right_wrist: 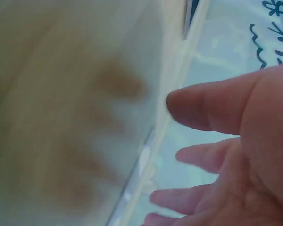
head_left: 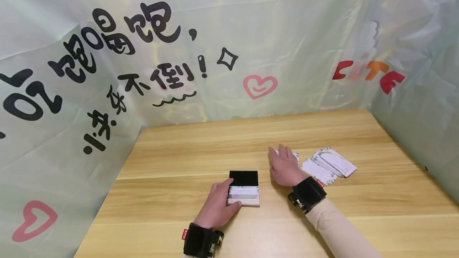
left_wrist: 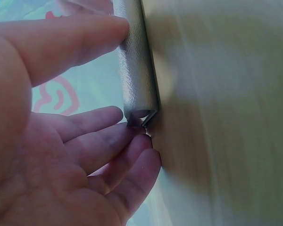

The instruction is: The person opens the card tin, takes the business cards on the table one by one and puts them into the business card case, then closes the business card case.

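A card case (head_left: 244, 178) lies flat on the table with its black inside showing and a floral-edged card (head_left: 244, 190) in its lower half. My left hand (head_left: 219, 205) holds it by the left side, thumb at the near edge. From the left wrist, the case's silvery leather-like edge (left_wrist: 137, 70) shows between thumb and fingers. To the right, my right hand (head_left: 285, 169) reaches over a floral-edged card (head_left: 296, 157), partly hidden beneath the fingers. The right wrist view shows that hand's thumb and fingers spread apart, gripping nothing.
Just right of my right hand, several floral-edged cards (head_left: 317, 170) lie overlapping in a loose spread. The wooden table (head_left: 201, 146) meets printed fabric walls (head_left: 305, 51) at its back and sides.
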Tool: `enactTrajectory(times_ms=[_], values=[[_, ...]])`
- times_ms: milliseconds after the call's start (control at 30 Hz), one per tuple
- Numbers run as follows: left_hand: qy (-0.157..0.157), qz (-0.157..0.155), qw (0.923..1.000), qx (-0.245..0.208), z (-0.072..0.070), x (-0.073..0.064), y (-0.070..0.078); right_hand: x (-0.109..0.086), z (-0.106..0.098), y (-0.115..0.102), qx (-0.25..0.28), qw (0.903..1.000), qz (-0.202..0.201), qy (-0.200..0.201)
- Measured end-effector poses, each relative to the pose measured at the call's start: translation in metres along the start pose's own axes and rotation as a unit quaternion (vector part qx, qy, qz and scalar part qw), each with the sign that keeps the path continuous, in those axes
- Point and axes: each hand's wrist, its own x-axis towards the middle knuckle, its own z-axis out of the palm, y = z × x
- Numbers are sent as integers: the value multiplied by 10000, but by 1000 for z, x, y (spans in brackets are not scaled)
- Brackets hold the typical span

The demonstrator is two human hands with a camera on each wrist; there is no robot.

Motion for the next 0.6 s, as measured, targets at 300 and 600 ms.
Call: enactTrajectory(times_ms=[300,600], values=[[20,34,10000,12,0,-1,1,0,-4,7,-318,9992,118,-187],[-8,4,10000,8,-1,0,2,5,-7,8,-366,9975,595,94]])
